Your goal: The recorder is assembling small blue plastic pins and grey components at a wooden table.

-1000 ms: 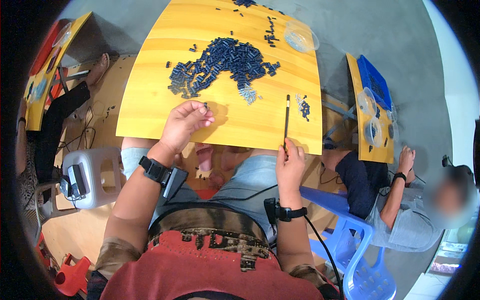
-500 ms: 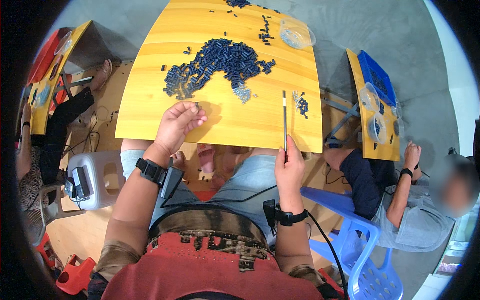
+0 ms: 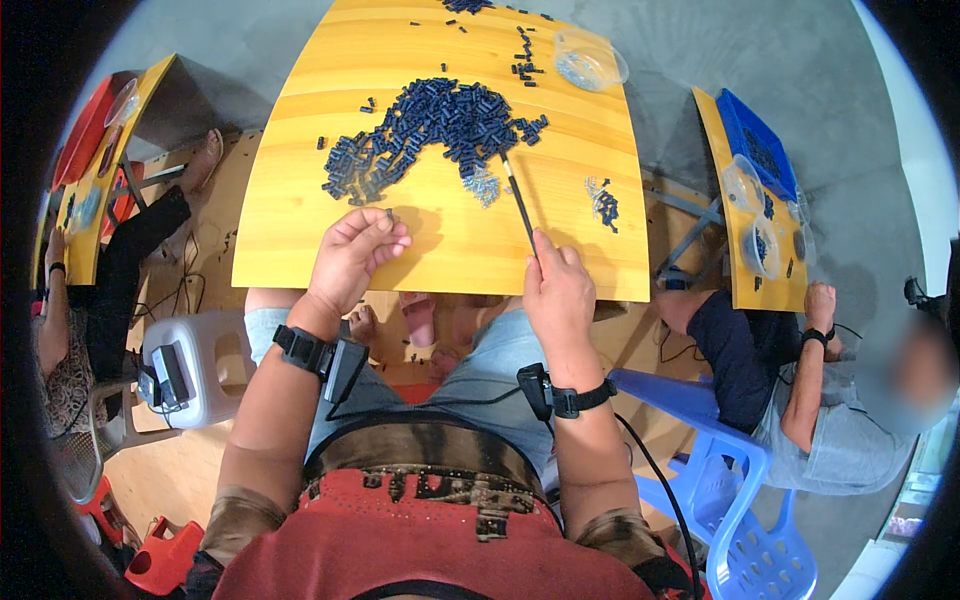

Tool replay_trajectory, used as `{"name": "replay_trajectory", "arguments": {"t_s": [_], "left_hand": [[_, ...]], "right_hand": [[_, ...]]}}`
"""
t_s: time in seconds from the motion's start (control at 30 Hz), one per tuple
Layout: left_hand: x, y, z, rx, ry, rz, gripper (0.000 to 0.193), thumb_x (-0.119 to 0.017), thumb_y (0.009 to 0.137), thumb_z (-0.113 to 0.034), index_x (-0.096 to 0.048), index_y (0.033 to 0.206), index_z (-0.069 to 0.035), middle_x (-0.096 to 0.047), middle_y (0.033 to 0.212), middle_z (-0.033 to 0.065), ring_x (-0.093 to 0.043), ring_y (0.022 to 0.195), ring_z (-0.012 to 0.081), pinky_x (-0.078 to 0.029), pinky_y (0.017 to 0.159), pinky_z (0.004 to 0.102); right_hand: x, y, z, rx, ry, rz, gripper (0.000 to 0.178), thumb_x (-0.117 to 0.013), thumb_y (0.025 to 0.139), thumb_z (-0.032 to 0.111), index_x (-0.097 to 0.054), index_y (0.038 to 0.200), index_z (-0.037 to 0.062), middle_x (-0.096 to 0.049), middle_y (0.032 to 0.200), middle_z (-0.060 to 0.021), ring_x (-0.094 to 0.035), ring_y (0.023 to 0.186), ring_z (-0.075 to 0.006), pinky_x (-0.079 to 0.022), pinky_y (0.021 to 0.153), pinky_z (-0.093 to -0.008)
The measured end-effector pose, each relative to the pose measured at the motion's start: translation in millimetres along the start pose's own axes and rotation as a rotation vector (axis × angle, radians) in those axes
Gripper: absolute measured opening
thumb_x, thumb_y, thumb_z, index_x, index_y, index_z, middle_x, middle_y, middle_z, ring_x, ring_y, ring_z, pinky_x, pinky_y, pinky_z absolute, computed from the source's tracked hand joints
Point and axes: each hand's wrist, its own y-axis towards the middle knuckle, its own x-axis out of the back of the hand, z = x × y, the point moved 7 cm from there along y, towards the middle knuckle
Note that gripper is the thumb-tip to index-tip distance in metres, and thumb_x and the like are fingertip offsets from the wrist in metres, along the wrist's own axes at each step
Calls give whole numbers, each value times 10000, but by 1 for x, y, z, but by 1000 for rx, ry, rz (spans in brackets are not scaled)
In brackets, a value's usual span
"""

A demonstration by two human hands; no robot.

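Observation:
Near the front edge of the yellow table, my left hand [image 3: 358,250] pinches a small dark piece [image 3: 389,214] between thumb and fingertips. My right hand [image 3: 560,288] is closed around a thin dark rod [image 3: 523,208] with a pale band close to its far end. The rod slants forward and left, its tip by the lower right edge of a big heap of small black tubular pieces [image 3: 455,112]. Just left of the rod lies a little pile of small silvery parts [image 3: 482,187]; whether the tip touches anything, I cannot tell.
A small group of black and silvery pieces [image 3: 604,204] lies at the table's right side. At the far right corner stands a clear plastic tub [image 3: 600,66]. People sit at tables on both sides; a blue plastic chair [image 3: 740,480] is at my right.
My right hand has moved left and slightly forward. The rod, upright in the picture before, now leans left with its tip near the heap. My left hand has hardly moved.

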Motion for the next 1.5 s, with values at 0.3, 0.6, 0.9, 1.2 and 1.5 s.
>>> {"name": "replay_trajectory", "arguments": {"t_s": [0.3,0.6,0.9,1.2,1.5], "left_hand": [[-2,1,-2,3,-26,15,75,-543,908,-88,-567,945,-27,-635,901,104,-628,831,189,-515,744,270],[-10,3,-1,3,117,-63,80,-537,912,-99,-562,946,-31,-634,897,96,-627,824,176,-513,749,264],[-93,15,-4,-629,964,158,108,-569,868,-67,-529,956,-18,-605,1060,123,-565,1043,251,-443,893,339],[-97,29,5,-778,1269,-88,128,-563,811,-16,-509,927,-16,-488,1258,178,-432,1200,375,-369,985,431],[-110,25,7,-702,1498,-18,122,-554,827,-71,-512,940,-51,-409,1367,121,-326,1301,329,-276,1048,421]], "right_hand": [[-14,0,-5,-38,0,14,312,-559,837,126,-562,1131,22,-542,804,-158,-594,698,-329,-499,610,-412],[-17,4,-5,-35,38,-12,282,-552,835,119,-579,1098,21,-545,814,-161,-593,710,-326,-498,611,-412],[-8,6,-4,-89,37,-27,281,-567,825,114,-607,1092,36,-554,804,-143,-589,717,-322,-490,631,-402],[-15,5,-8,-76,-5,-59,263,-571,820,97,-619,1068,25,-547,763,-133,-585,669,-309,-481,589,-397],[-20,1,-7,-56,-31,22,300,-550,813,107,-572,1092,0,-546,804,-146,-583,728,-313,-490,620,-408]]}}
